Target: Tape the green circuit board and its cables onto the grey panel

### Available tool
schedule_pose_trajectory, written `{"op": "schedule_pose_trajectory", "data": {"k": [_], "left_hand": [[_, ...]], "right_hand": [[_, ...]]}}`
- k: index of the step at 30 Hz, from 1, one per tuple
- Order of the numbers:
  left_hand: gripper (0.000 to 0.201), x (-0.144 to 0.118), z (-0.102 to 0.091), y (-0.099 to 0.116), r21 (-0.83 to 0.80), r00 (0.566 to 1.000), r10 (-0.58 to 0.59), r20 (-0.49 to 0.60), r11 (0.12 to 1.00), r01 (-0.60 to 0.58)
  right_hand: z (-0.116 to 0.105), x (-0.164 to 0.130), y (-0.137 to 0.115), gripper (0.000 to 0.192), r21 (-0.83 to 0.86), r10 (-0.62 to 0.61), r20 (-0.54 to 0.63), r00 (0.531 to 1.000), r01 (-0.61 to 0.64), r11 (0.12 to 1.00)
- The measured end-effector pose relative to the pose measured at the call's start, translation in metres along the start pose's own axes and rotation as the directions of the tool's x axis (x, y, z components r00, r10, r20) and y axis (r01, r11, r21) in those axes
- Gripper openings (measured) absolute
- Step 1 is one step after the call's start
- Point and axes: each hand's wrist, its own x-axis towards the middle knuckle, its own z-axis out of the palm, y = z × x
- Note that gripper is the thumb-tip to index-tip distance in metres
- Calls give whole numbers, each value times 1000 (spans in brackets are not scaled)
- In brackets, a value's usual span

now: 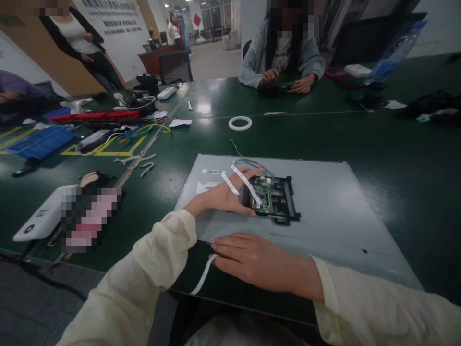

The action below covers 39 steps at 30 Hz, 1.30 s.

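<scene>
A flat grey metal panel (324,206) lies on the green table in front of me. On it sits a black plastic bracket (286,197) with a green circuit board (265,194). My left hand (230,192) spans the bracket's left end between thumb and fingers. Two white tape strips (246,183) lie across that hand and the board. Close to the panel's near edge, my right hand (255,262) rests palm down, its fingers together. Another strip of white tape (203,278) runs from its fingertips toward the table edge. A thin cable (248,161) lies behind the board.
A tape roll (240,123) lies beyond the panel. To the left are a white device (46,214), a blurred pink item (93,216), a blue tray (43,142) and several wires. A person (283,62) across the table handles a circuit board; others are further back.
</scene>
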Motion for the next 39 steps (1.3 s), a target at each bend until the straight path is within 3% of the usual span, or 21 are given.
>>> {"op": "schedule_pose_trajectory", "data": {"k": [12,17,21,25,28,30,32,35,37,39], "left_hand": [[102,-3,2,-1,6,1000,13,28,1000,-13],[98,-4,-2,6,-10,998,58,8,998,-58],[76,-2,-1,11,34,993,96,-62,995,-94],[59,1,8,15,171,968,62,-244,985,-20],[50,2,15,22,287,942,13,-335,954,89],[47,1,17,26,348,936,-12,-352,926,143],[47,0,19,30,392,931,-29,-363,902,181],[52,0,21,30,425,924,-40,-379,880,213],[53,0,22,29,431,918,-46,-395,873,229],[53,0,23,29,431,911,-48,-409,870,239]], "right_hand": [[-1,2,-1,24,24,14,-76,997,-12,1000],[-11,2,-2,27,157,172,-201,964,-142,977],[-30,0,-3,23,269,349,-329,877,-268,925],[-48,-1,4,10,395,548,-411,728,-400,827],[-50,1,10,9,686,735,-319,598,-390,615],[-46,5,11,10,918,800,-138,584,-228,325],[-39,9,7,13,998,766,54,640,-52,-28],[-27,12,-2,21,891,616,260,744,62,-450],[-20,10,-6,28,773,489,343,802,54,-632],[-14,6,-7,29,668,384,389,837,32,-744]]}}
